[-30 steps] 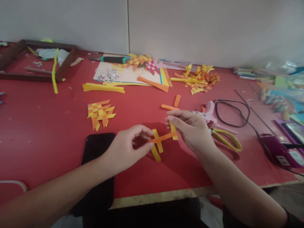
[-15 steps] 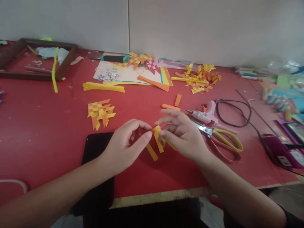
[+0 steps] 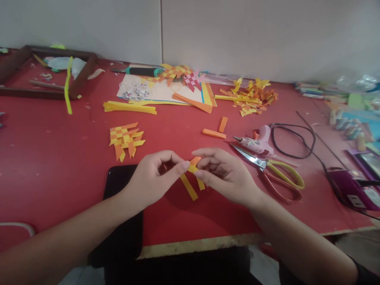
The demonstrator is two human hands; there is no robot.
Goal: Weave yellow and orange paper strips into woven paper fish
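Observation:
Between my two hands is a small piece of woven paper strips [image 3: 190,187], orange at the top with yellow tails hanging down. My left hand [image 3: 158,174] pinches its left side between thumb and fingers. At its right side, my right hand [image 3: 227,174] also grips the strips, with thumb and curled fingers closing on them. The fingers hide part of the weave. A finished-looking woven paper fish [image 3: 124,137] in orange and yellow checks lies to the left. Two short orange strips [image 3: 214,133] rest just beyond my right hand.
Scissors [image 3: 261,163] and a pink glue gun [image 3: 257,142] with a looped cord lie on the right. A black phone-like slab [image 3: 123,225] sits under my left forearm. Yellow strips [image 3: 130,107], a heap of paper scraps [image 3: 252,97] and a wooden frame [image 3: 86,73] are farther back.
My right fingers have curled and drawn in closer around the woven strips. The right-hand yellow tail is now hidden, and the piece has turned slightly.

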